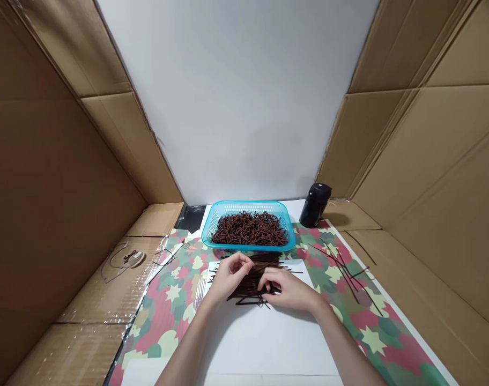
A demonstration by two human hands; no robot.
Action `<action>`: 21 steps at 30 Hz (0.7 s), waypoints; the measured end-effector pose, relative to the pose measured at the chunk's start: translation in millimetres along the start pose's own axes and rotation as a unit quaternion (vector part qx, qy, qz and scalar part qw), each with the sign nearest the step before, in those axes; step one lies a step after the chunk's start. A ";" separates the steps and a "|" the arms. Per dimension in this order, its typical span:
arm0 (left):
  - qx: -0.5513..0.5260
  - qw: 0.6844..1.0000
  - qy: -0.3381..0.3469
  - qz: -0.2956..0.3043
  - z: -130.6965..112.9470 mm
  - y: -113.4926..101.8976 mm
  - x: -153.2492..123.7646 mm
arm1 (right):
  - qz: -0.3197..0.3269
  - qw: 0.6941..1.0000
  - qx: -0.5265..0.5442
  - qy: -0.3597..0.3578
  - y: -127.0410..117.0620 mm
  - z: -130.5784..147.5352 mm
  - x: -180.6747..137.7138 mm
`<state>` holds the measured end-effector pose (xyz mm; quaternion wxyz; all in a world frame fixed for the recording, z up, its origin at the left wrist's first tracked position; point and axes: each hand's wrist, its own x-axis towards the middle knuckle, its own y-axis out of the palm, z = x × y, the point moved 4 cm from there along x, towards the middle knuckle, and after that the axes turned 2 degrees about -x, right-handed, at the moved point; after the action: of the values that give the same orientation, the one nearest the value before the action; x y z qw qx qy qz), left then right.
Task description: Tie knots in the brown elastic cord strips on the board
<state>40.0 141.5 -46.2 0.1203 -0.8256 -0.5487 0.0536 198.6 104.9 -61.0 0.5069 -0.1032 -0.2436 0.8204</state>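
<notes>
Thin dark brown sticks [250, 287] lie in a loose pile, mostly sideways, on a white sheet in front of me. At the left part of the pile is my left hand [230, 274], its thumb and forefinger pinched together over the sticks; anything between the tips is too small to make out. My right hand [287, 288] rests at the pile's right side with its fingers curled in among the sticks. What those fingers grip is hidden. Just beyond both hands stands a blue plastic basket [206, 236] holding a heap of short reddish-brown pieces.
A black lidded container [315, 206] stands right of the basket. Several loose sticks [347, 273] lie on the patterned cloth [373, 316] at right. A small pale round object [137, 259] and a thin cord lie at left. Cardboard walls [441, 161] rise on both sides.
</notes>
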 end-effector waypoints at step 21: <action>0.143 0.977 0.041 0.151 -9.9 4.9 -7.4 | -0.096 0.995 0.017 -0.017 -12.1 7.1 0.2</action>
<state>43.7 131.5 -38.3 0.2496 -0.8750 -0.3986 0.1152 205.0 107.4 -48.8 0.5810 -0.0561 -0.2468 0.7735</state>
